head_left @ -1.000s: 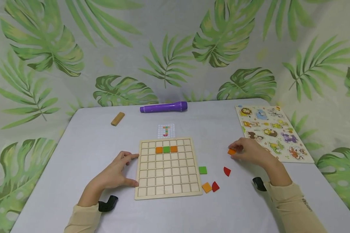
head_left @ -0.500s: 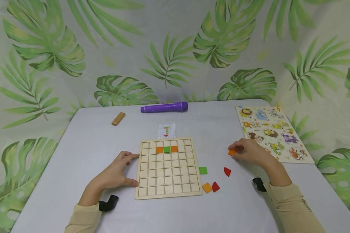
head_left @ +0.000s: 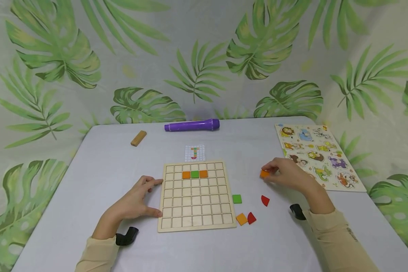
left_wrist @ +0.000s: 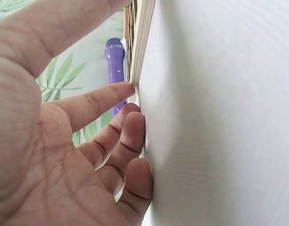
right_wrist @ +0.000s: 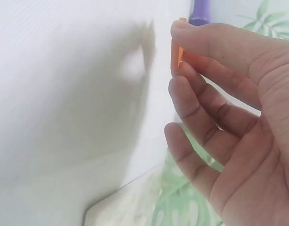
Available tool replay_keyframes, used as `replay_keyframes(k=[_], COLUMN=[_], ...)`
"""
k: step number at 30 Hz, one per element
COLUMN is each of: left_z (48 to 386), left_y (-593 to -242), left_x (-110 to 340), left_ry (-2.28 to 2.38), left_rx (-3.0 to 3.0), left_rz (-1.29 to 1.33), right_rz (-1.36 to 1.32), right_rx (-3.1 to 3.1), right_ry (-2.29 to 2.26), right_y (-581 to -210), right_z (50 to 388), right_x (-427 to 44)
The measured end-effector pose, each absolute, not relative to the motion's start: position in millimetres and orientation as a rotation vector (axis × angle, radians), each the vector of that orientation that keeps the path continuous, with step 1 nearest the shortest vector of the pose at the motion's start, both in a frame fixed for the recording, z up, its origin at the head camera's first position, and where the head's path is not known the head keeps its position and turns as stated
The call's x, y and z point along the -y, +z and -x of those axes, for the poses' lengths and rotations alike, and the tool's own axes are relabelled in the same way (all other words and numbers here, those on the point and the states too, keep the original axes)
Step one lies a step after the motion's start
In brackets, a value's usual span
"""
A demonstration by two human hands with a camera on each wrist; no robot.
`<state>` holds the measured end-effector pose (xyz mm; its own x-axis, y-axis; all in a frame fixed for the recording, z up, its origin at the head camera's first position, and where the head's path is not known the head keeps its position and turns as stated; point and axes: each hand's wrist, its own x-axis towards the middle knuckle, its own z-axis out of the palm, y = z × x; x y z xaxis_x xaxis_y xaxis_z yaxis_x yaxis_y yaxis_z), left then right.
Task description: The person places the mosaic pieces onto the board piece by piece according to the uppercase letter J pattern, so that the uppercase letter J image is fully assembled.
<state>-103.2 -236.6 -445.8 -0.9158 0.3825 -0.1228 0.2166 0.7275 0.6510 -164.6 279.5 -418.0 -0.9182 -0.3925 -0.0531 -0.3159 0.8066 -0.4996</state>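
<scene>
The wooden grid board (head_left: 195,204) bears an orange, a green and another orange tile (head_left: 203,173) in a row in its second row from the top. My left hand (head_left: 132,202) touches the board's left edge with thumb and index finger spread; in the left wrist view its index fingertip meets the board's side (left_wrist: 140,42). To the right of the board, my right hand (head_left: 287,174) pinches an orange tile (head_left: 264,173), seen edge-on between thumb and fingers in the right wrist view (right_wrist: 175,54).
Right of the board lie a green square (head_left: 237,198), an orange square (head_left: 241,219) and two red quarter-round pieces (head_left: 265,200). Behind it are a pattern card (head_left: 195,153), a purple microphone (head_left: 192,125) and a wooden block (head_left: 138,138). An animal puzzle (head_left: 317,155) lies at the right.
My right hand has moved slightly left and away from me with the orange tile in its pinch. My left hand stays at the board's edge.
</scene>
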Motion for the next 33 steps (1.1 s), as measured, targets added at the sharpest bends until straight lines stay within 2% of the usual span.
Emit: replay_keyframes(k=[14, 33], left_z=[103, 102], left_y=[-445, -444], left_x=[236, 235], left_ry=[0.962, 0.963], left_rx=[-2.682, -2.681], left_rz=[-0.461, -0.459], right_rz=[0.763, 0.860], right_rx=[-2.844, -2.784], right_ry=[-0.732, -0.704], right_y=[-410, -397], right_z=[174, 179], right_x=[-247, -197])
